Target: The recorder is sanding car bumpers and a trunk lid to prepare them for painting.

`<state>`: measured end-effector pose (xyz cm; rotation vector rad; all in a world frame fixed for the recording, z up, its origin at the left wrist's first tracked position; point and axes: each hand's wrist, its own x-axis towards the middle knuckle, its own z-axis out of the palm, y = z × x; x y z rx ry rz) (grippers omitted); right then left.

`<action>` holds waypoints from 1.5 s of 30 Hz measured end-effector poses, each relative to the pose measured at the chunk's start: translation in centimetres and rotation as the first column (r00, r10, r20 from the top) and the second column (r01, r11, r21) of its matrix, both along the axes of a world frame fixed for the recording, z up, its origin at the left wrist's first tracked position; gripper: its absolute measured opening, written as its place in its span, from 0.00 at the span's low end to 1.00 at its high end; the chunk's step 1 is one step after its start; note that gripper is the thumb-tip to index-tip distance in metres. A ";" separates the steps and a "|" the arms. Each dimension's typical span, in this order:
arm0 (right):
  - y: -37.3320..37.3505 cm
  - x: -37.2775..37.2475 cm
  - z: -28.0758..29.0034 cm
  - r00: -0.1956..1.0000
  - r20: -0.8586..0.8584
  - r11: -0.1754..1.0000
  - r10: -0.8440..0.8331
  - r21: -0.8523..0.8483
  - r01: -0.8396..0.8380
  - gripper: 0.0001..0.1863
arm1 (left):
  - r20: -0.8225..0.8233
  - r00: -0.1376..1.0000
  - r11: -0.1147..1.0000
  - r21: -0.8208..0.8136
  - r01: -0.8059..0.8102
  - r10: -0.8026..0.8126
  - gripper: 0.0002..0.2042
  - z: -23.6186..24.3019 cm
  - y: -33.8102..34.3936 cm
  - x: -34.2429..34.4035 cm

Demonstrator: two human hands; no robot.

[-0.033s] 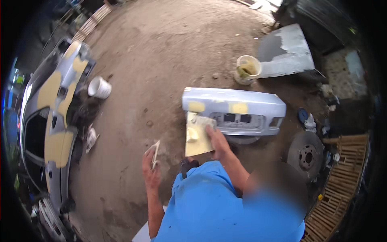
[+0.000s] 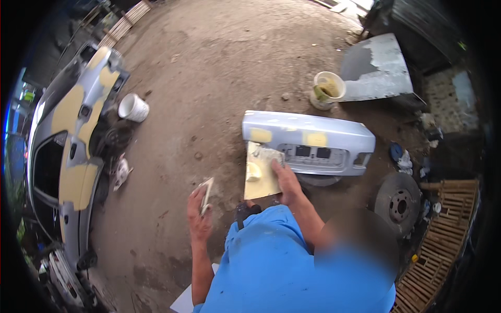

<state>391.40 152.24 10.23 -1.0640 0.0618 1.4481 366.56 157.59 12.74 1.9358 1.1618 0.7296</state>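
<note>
My left hand [image 2: 200, 219] is closed on a thin, pale putty spreader [image 2: 207, 196], held upright above the dirt ground. In my right hand [image 2: 288, 182] is a flat mixing board [image 2: 261, 187], its thumb on the top face. A lump of pale yellow body filler [image 2: 253, 171] sits on the board, with smears around it. Just beyond the board lies a silver car trunk lid [image 2: 313, 128] with yellow filler patches; the board's far edge overlaps it in view. The spreader and the board are apart.
On the left stands a silver car [image 2: 78, 146] patched with filler, beside a white bucket [image 2: 133, 108]. Another bucket [image 2: 329, 88] and a grey panel [image 2: 381, 68] are at the far right. Nearer right are a wheel [image 2: 398, 205] and a bamboo bench [image 2: 443, 229].
The scene has shifted slightly to the right in the picture. The spreader in my left hand shows a little more of its face. Both hands keep their hold.
</note>
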 end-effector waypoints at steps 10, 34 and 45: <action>10.7 -9.0 -1.5 0.933 0.343 0.967 0.109 0.179 -0.179 0.14 | -0.562 0.791 0.904 0.166 0.393 -0.240 0.29 4.7 11.3 -1.1; 40.4 -5.8 -6.0 0.895 -0.240 0.903 -0.375 0.123 0.411 0.16 | -0.144 0.721 0.701 0.168 0.693 -0.678 0.24 -3.0 45.2 6.1; 39.6 -4.8 -8.5 0.446 -0.336 0.464 -0.829 0.030 0.885 0.22 | -0.421 0.108 0.079 0.086 0.993 -0.900 0.22 -5.6 57.1 14.8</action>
